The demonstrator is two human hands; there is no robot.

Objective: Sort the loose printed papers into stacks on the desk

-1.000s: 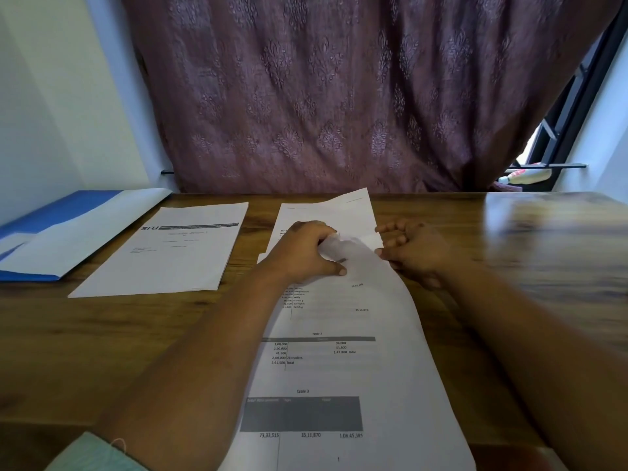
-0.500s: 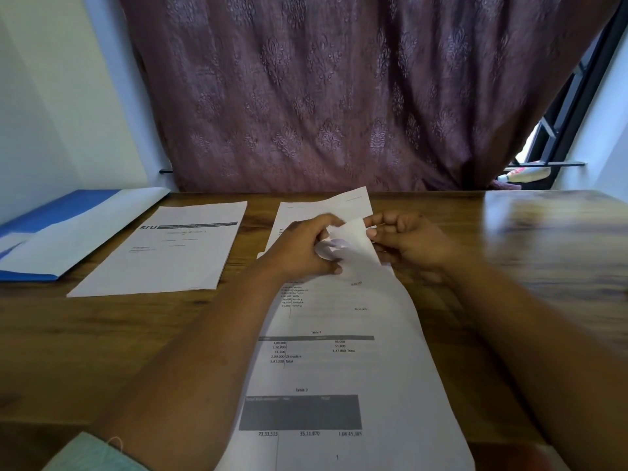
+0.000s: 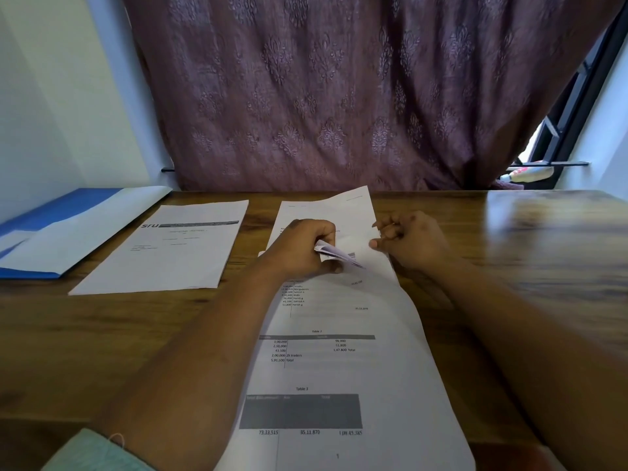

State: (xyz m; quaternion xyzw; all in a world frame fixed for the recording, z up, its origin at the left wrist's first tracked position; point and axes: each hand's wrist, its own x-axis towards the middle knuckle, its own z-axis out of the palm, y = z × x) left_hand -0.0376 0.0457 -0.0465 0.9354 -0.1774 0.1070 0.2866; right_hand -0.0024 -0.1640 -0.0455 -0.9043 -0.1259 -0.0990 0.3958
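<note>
A long printed sheet with tables (image 3: 326,365) lies down the middle of the wooden desk (image 3: 530,273). Its far end is curled over, and my left hand (image 3: 300,249) grips that folded part. My right hand (image 3: 413,243) sits at the sheet's right edge with fingers curled and the thumb tip touching the paper; whether it pinches the edge is unclear. Another printed sheet (image 3: 326,207) shows from under the far end. A separate stack with a dark header bar (image 3: 170,256) lies flat to the left.
A blue folder with a white sheet on it (image 3: 51,232) rests at the desk's far left corner. A maroon curtain (image 3: 323,96) hangs behind the desk. A window frame and a bottle (image 3: 530,173) are at the far right.
My hands met at the sheet's curled top end; now the right hand has drawn back to the right edge while the left keeps hold of the folded part.
</note>
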